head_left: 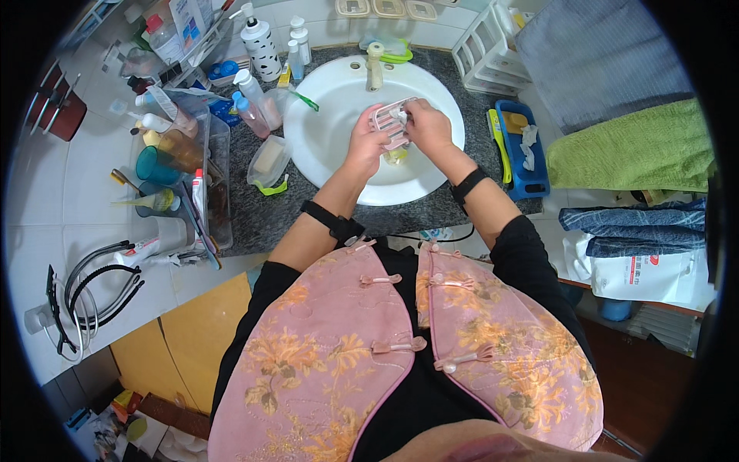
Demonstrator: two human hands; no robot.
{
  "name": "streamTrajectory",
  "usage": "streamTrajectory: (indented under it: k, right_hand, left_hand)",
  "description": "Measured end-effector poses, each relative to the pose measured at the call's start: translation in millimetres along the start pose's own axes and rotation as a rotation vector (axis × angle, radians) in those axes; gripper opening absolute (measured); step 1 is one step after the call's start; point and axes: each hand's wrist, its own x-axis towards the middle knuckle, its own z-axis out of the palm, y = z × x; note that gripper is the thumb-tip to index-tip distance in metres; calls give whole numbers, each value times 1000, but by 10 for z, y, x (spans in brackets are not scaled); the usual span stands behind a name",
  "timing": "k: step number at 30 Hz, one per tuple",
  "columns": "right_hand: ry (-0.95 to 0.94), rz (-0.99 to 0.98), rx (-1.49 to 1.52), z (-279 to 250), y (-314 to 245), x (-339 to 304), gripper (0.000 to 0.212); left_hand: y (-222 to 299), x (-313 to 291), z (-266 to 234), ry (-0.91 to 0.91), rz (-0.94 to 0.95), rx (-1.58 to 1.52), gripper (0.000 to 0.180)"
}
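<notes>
My left hand [365, 140] is closed around the left side of a pink slotted soap dish [394, 142], held over the white sink basin [323, 146]. Its slats face up and the dish is slightly tilted. From the right, my right hand [428, 123] reaches in with bent fingers against the dish, pinching a small white wad [398, 113] that looks like tissue or cloth. Below the dish, a yellowish thing [396, 156] lies in the basin, partly covered; its kind is unclear. The beige faucet [375, 68] stands behind my hands.
Left of the basin are pump bottles [260, 50], a lidded soap box [269, 160] and a clear bin [219, 181] of toiletries. A green toothbrush [305, 100] rests at the rim. On the right sit a blue tray [526, 181], a yellow-green brush [499, 146] and hanging towels [631, 150].
</notes>
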Motion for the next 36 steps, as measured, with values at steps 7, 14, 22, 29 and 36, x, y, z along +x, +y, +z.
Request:
streamTrajectory:
  k: [7,14,22,29,36]
  right_hand:
    - [32,391,876,-239,374,141,16]
    - [-191,629,1452,-303,210,-7,26]
    - [-219,583,1364,-253,22,-80,39]
    - [70,423,1039,-125,-17,-130,35]
    - [117,-238,470,-225,-546,-406,36]
  left_hand:
    - [171,62,-278,43,-14,0,53]
    - [94,101,-350,108,-77,-87,38]
    - [-78,227,-418,109,35,83,37]
    - [40,87,-268,477,-291,316,61]
    - [-36,55,-168,155,-181,-299,65]
